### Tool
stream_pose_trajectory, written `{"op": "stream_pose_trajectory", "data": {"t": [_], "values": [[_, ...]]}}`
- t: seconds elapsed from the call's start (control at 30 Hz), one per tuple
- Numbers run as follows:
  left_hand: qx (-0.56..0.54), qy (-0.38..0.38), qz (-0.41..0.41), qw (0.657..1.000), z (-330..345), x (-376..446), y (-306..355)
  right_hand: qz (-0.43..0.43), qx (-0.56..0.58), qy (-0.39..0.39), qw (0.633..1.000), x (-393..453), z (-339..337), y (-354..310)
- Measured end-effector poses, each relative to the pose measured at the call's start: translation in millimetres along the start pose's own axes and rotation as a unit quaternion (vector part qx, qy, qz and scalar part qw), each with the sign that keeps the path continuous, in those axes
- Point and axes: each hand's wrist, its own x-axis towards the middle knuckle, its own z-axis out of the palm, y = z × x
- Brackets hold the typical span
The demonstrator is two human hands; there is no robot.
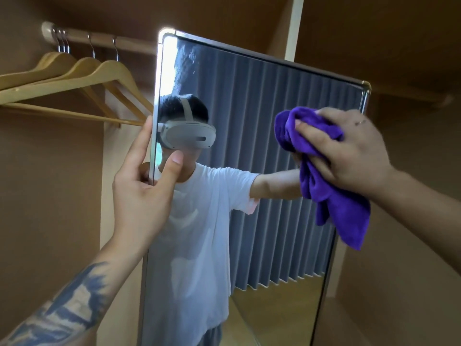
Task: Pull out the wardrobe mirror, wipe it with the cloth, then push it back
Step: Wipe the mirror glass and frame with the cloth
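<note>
Mirror (249, 146) is out of the wardrobe and angled toward the wearer, filling centre frame from 12 down to 6 o'clock. Wipe step looks in progress; push-back not yet done.

Left hand (144, 181), at 9 o'clock of the glass, clamps the mirror's left frame edge: thumb on the front face, fingers wrapped behind. Likely reason: a pull-out panel would swing or slide under wiping pressure, so this hand braces it.

Right hand (349, 151), at 3 o'clock near the upper right corner, is curled around a bunched purple cloth (324, 176) and presses it against the glass. Bunching gives a firm pad; a loose tail hangs toward 5 o'clock, just beside the right frame edge.

Glass near 11 o'clock shows a hazy smear, so that zone probably still needs a pass.

Wooden hangers (74, 78) on the rail (99, 39) sit at 10 o'clock, behind the panel, with the nearest hanger's bar ending just beside the left fingertips. Risk: the thumb leaves a print on the glass where it rests.
</note>
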Motion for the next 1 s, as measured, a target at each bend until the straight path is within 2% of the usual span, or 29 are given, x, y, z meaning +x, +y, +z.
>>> {"op": "stream_pose_trajectory", "data": {"t": [0.03, 0.07, 0.13, 0.2, 0.23, 0.27, 0.33, 0.37, 0.4, 0.5, 0.57, 0.67, 0.73, 0.8, 0.83, 0.93, 0.97, 1.0], "values": [[-0.002, 0.000, -0.005, 1.000, 0.2, -0.3, 0.2, 0.007, -0.011, 0.002, 1.000, 3.0, -2.0, 7.5], [-0.008, 0.000, -0.009, 1.000, 0.2, -0.6, 0.4, 0.054, -0.014, 0.013, 0.998, 7.2, -4.3, 13.8], [-0.019, -0.001, -0.014, 1.000, -0.9, -1.3, 1.0, 0.201, 0.008, 0.045, 0.978, 15.2, -7.5, 13.8], [-0.026, -0.007, -0.020, 0.999, -1.1, -1.7, 1.8, 0.287, 0.018, 0.062, 0.956, 19.0, -5.9, -4.9], [-0.029, -0.006, -0.026, 0.999, -1.2, -1.6, 1.8, 0.279, 0.025, 0.062, 0.958, 19.0, -4.3, -16.4], [-0.032, -0.003, -0.034, 0.999, -1.5, -1.6, 1.8, 0.229, 0.033, 0.055, 0.971, 17.9, -2.6, -24.9], [-0.032, -0.006, -0.045, 0.998, -1.4, -1.5, 2.7, 0.076, 0.024, 0.017, 0.997, 10.6, -2.9, -24.9], [-0.032, -0.009, -0.048, 0.998, -1.4, -1.9, 4.2, 0.037, 0.006, 0.009, 0.999, 10.4, -4.7, -14.8], [-0.031, -0.012, -0.049, 0.998, -1.2, -2.0, 6.3, 0.053, -0.003, 0.013, 0.998, 13.4, -6.0, -3.6], [-0.027, -0.016, -0.045, 0.998, -1.1, -3.8, 11.8, 0.270, 0.018, 0.066, 0.960, 27.8, -8.1, 8.0], [-0.031, -0.017, -0.038, 0.999, -1.6, -3.3, 11.8, 0.292, 0.018, 0.074, 0.953, 29.5, -6.2, -12.4], [-0.019, -0.011, -0.026, 0.999, -1.9, -2.4, 8.3, 0.136, 0.041, 0.032, 0.989, 19.3, -0.7, -38.7], [-0.015, -0.008, -0.026, 1.000, -0.9, -2.7, 6.7, 0.036, 0.033, 0.001, 0.999, 14.6, -2.4, -33.1], [-0.020, -0.001, -0.036, 0.999, -1.6, -3.0, 6.9, -0.001, 0.000, -0.011, 1.000, 16.7, -5.0, -16.7], [-0.022, 0.000, -0.039, 0.999, -1.9, -3.0, 7.6, 0.029, -0.009, -0.003, 1.000, 18.8, -6.6, -6.7], [-0.018, -0.004, -0.030, 0.999, -2.1, -3.1, 7.5, 0.222, 0.013, 0.045, 0.974, 22.1, -8.9, 4.5], [-0.013, -0.005, -0.026, 1.000, -2.0, -3.1, 7.1, 0.244, 0.021, 0.047, 0.968, 19.1, -7.9, -2.2], [-0.009, -0.006, -0.022, 1.000, -1.9, -2.6, 6.9, 0.228, 0.024, 0.037, 0.973, 13.5, -5.8, -10.8]]}}
